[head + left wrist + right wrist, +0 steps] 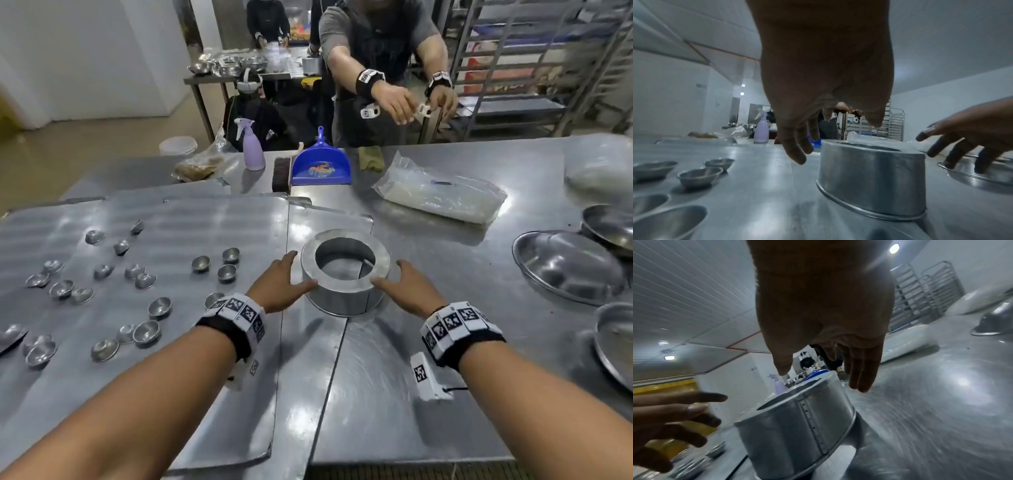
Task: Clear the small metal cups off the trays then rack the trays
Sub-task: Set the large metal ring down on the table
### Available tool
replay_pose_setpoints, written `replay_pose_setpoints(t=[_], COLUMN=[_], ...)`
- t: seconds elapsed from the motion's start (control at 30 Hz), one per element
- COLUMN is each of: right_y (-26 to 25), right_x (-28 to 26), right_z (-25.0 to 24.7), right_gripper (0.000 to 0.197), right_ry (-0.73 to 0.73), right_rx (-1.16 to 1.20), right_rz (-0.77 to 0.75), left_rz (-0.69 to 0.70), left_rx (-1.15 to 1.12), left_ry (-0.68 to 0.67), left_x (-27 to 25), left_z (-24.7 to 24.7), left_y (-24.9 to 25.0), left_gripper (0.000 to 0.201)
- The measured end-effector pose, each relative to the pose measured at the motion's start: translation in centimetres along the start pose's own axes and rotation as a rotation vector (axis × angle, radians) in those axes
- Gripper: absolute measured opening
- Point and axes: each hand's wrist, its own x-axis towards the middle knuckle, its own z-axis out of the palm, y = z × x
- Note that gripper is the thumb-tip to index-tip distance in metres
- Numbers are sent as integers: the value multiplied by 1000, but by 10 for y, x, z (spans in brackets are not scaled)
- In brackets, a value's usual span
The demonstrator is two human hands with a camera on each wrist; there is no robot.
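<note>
Both forearms reach forward, the left hand [278, 286] and right hand [406, 286] spread with straight fingers on either side of a round metal tin [344, 274], gripping nothing; whether they touch its wall I cannot tell. Small metal cups [150, 329] lie scattered, some tipped, on the tray [205, 219] to the left, with the tin just beside that tray on the steel table [411, 394]. Likely risks: smooth, tapered sides could slip from a loose two-handed squeeze, and a dragged tin could catch the tray edge, jolting cups into rolling away.
</note>
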Motion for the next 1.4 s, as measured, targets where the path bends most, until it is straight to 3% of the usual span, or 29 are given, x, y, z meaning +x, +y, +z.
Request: replay_pose_setpoints(t=[0.2, 0.33, 0.43, 0.6, 0.8, 1.0, 1.1, 1.27, 1.33, 1.4], right_y=[10, 14, 15, 14, 7, -9, -20, -27, -26, -28], right_x=[43, 61, 67, 65, 46, 15, 0, -22, -25, -33], right_z=[15, 24, 32, 39, 28, 15, 13, 21, 27, 29], right_gripper=[95, 72, 71, 70, 62, 62, 52, 70, 86, 88], right_ry=[-71, -86, -67, -46, -35, 9, 47, 92, 106, 115], right_rx=[140, 216, 236, 301, 371, 499, 605, 723, 727, 706], right_rz=[148, 127, 131, 125, 65, -9, -21, -41, -41, -53], left_rz=[-61, -82, -89, -84, -43, -42, -70, -96, -87, -98], left_rx=[-178, -323, -445, -475, -493, -580, -677, -793, -817, -832], left_ry=[-79, -142, -147, -78, -41, 107, 157, 259, 278, 280], left_x=[46, 71, 80, 77, 60, 29, 10, -10, -19, -28], left_z=[11, 22, 33, 38, 36, 26, 17, 8, 10, 13], left_y=[-10, -23, -31, -26, -25, -15, -6, 4, 4, 4], left_gripper=[84, 81, 86, 70, 78, 67, 70, 85, 70, 49])
